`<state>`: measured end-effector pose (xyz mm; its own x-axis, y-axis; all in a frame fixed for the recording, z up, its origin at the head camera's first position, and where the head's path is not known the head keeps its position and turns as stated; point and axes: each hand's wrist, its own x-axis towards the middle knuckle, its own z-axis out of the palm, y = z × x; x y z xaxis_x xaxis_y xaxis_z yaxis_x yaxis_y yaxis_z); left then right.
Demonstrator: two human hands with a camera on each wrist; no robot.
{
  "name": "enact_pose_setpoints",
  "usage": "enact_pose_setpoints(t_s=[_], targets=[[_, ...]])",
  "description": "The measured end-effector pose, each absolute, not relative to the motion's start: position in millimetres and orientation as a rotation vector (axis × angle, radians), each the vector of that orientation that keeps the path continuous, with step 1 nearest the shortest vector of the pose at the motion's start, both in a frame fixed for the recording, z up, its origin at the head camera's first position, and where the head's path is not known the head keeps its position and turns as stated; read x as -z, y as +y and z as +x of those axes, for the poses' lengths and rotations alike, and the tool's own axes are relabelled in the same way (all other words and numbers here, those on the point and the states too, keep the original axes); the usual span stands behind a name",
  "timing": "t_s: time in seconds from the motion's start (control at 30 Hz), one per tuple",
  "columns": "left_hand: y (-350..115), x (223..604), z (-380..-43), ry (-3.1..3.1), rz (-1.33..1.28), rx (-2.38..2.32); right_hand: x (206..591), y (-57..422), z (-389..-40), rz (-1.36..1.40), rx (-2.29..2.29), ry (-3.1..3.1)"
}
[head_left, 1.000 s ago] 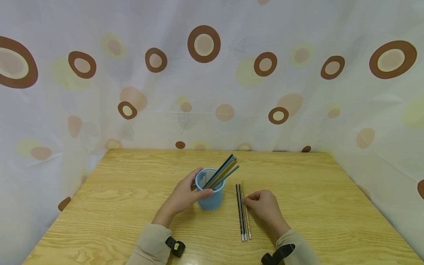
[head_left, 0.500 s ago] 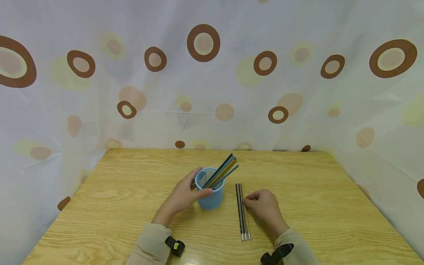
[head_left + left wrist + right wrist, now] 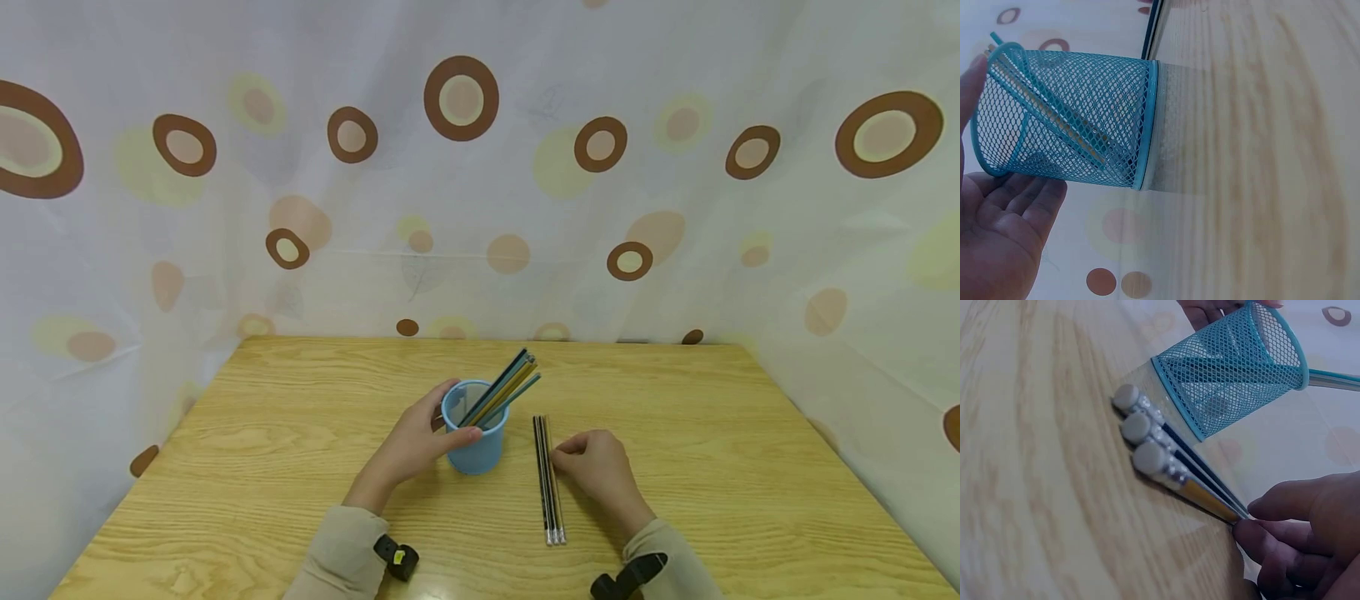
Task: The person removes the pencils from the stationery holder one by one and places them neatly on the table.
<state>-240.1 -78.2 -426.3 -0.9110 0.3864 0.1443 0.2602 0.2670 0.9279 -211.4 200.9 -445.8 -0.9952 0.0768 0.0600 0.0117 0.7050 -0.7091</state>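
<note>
My left hand (image 3: 411, 442) grips a blue mesh pencil cup (image 3: 477, 457) near its rim, thumb at the front and fingers round the far side. The cup stands upright on the table, and several pencils (image 3: 510, 387) lean out of it to the right. Right of the cup, two dark striped pencils (image 3: 542, 483) and a yellow pencil (image 3: 1205, 499) lie side by side, their white eraser ends toward me. With thumb and forefinger my right hand (image 3: 597, 468) pinches the yellow pencil, the rightmost of the three, about midway along it.
The wooden table (image 3: 315, 383) reaches back to a white curtain (image 3: 465, 192) printed with brown rings and pale dots. A black wrist camera (image 3: 397, 558) sits on the left sleeve, another black camera (image 3: 628, 577) on the right.
The yellow pencil has shifted slightly left and toward me, so that it now lies against the dark ones with ends nearly level. My left hand and the cup stay put.
</note>
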Motion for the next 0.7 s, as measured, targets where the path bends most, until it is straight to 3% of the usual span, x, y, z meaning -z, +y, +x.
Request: enact_pose_setpoints(t_s=[0.7], targets=[[-75, 416, -233, 2.403, 0.57, -1.752, 431, 200, -211, -0.056, -1.481, -2.681]])
